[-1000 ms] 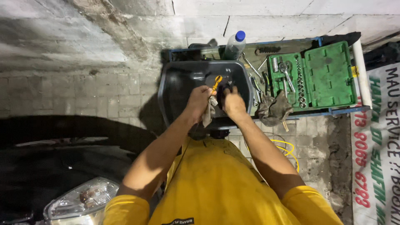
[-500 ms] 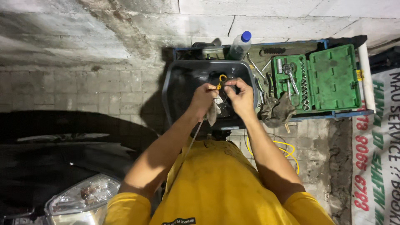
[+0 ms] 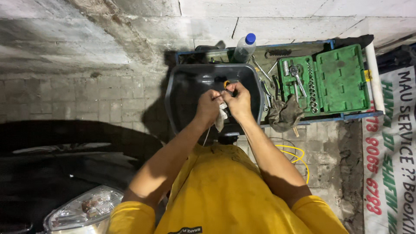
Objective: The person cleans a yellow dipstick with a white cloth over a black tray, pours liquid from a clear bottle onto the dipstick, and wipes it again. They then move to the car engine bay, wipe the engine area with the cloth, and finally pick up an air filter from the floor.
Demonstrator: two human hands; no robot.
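Observation:
Both my hands meet over a dark plastic tub [image 3: 182, 86] on the paved ground. My left hand [image 3: 209, 106] pinches a small white rag [image 3: 221, 117] that hangs below it. My right hand [image 3: 237, 102] is closed around a small dark part with a yellow-orange piece [image 3: 226, 83] sticking out above the fingers. The hands touch each other, and the part itself is mostly hidden by my fingers.
An open green socket-set case [image 3: 342, 80] lies in a blue tray [image 3: 359, 116] to the right, with loose tools and a grey rag [image 3: 284, 115]. A clear bottle with a blue cap [image 3: 245, 48] stands behind the tub. A black vehicle's headlight [image 3: 82, 208] is lower left; a banner [image 3: 392, 151] lies right.
My hands have shifted slightly within the tub, staying together around the small part and rag. The camera view has drifted a little.

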